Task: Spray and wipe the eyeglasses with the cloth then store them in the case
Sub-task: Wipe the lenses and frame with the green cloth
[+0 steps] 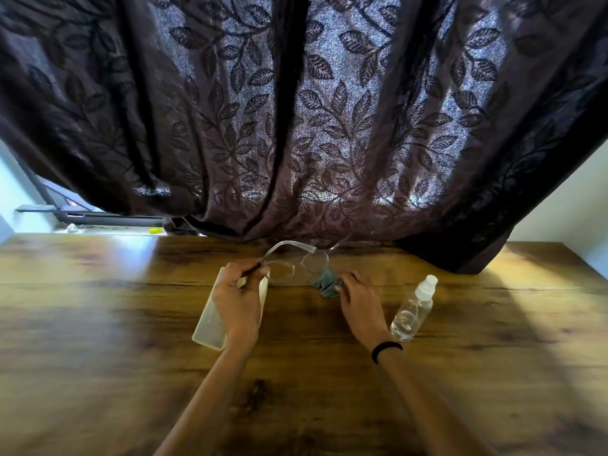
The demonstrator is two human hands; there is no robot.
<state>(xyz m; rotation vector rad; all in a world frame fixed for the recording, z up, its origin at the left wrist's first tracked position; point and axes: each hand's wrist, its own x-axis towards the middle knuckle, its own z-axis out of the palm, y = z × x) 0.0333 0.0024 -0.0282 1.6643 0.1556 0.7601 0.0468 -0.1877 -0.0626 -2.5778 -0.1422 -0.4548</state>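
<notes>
On the wood-grain table (98, 307), below a dark leaf-patterned curtain (296, 126) and a pale wall (559, 205), I see the left hand (238, 297), its grip pinching the eyeglasses (296, 266) by one temple above the white case (209, 322). The right hand (360, 301) has its grip curled on the teal cloth (325, 284), with the spray bottle (413, 311) just beside it.

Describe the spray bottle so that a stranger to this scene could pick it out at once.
Start at the wooden table under the dark leaf-patterned curtain. Just right of the right hand stands the spray bottle. It alone is upright: clear, with a little liquid and a white cap, unlike the flat pale case and the crumpled teal cloth.
</notes>
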